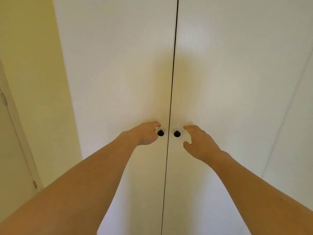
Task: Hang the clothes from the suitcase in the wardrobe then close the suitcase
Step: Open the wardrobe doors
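Observation:
A white wardrobe fills the view, its left door (118, 73) and right door (228, 73) closed, with a thin dark gap between them. Each door carries a small black knob: the left knob (160, 133) and the right knob (177, 134). My left hand (146, 133) is just left of the left knob, fingers loosely curved, close to it but not gripping. My right hand (199, 141) hovers just right of the right knob, fingers spread and curved, a small gap away. The suitcase and the clothes are out of view.
A pale yellow wall (33, 82) runs along the wardrobe's left side. A white room door with a hinge (34, 184) stands at the far left edge. Another white panel (298, 133) adjoins the wardrobe on the right.

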Motion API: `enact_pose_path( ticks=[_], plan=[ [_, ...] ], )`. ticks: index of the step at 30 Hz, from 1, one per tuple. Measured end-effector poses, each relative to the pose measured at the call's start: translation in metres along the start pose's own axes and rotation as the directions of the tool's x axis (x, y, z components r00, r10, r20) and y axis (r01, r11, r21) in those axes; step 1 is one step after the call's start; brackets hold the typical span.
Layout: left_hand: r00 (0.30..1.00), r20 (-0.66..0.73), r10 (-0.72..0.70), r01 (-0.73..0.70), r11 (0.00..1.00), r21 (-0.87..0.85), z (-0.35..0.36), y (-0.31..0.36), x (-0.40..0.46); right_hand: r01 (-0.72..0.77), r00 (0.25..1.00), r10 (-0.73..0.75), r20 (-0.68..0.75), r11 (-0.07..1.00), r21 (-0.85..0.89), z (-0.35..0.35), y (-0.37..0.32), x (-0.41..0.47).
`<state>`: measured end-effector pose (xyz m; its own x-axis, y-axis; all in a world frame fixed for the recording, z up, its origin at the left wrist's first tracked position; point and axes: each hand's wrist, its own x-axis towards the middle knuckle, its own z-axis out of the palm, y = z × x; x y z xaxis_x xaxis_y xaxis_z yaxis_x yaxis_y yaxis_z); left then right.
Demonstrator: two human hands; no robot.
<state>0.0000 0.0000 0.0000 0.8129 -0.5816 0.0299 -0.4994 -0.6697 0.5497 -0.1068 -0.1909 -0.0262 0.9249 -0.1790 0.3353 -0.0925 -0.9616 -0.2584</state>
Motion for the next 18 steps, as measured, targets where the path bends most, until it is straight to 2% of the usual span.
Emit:
enact_pose_path(
  ticks=[5, 9, 14, 18],
  plan=[
    [1.000, -0.003, 0.008, -0.007, 0.999, 0.036, 0.014, -0.003, 0.020, -0.050, 0.998, 0.056, -0.026, 0.979, 0.199, 0.014, 0.001, 0.008],
    [0.996, -0.069, 0.056, -0.055, 0.998, 0.018, 0.020, -0.007, 0.025, -0.105, 0.990, 0.135, -0.042, 0.899, 0.426, 0.021, -0.002, 0.015],
    [0.990, -0.117, 0.075, -0.083, 0.995, -0.059, 0.023, -0.011, 0.017, -0.118, 0.980, 0.188, -0.065, 0.813, 0.570, 0.014, -0.016, 0.030],
    [0.988, -0.128, 0.088, -0.099, 0.992, -0.077, 0.021, -0.015, 0.009, -0.074, 0.976, 0.189, -0.110, 0.761, 0.645, 0.006, -0.030, 0.041]
  ],
)
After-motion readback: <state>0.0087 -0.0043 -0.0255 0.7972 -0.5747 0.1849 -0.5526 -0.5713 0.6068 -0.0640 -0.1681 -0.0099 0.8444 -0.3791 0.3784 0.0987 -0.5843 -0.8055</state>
